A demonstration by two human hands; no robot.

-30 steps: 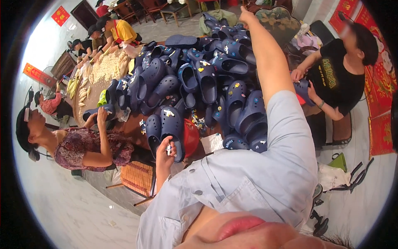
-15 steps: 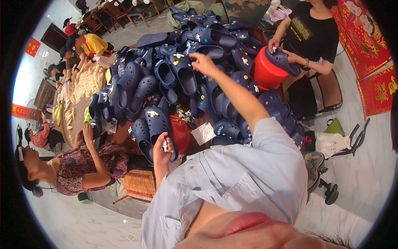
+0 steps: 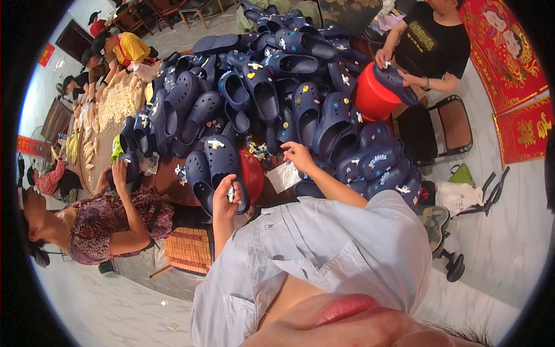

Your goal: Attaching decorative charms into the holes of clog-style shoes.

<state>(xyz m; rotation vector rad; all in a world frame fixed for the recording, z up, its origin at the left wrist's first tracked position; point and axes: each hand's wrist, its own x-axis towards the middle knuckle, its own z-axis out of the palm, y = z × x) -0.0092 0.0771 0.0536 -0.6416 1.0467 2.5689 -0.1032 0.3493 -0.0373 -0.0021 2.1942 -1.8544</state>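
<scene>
My left hand (image 3: pixel 224 199) is closed round a small white shoe charm (image 3: pixel 231 192), in front of a pair of navy clogs. The nearer navy clog (image 3: pixel 221 159), with a white charm on its toe, stands just beyond it; another navy clog (image 3: pixel 198 173) is beside that one on the left. A red tub (image 3: pixel 252 178) shows behind the hand, partly hidden. My right hand (image 3: pixel 298 157) is above a clear plastic bag (image 3: pixel 283 177), its fingers loosely bent and apart, with nothing visible in them. Several loose charms (image 3: pixel 258 148) lie left of it.
A big heap of navy clogs (image 3: pixel 260 95) covers the table (image 3: pixel 173 180). At right a person in black holds a clog over a red bucket (image 3: pixel 373 95). On the left a person in a patterned top handles a clog (image 3: pixel 132 165). More people sit round a crop-covered table (image 3: pixel 118 113).
My right hand has drawn back from the clog heap toward me, down to the plastic bag. The left hand keeps the charm, almost still.
</scene>
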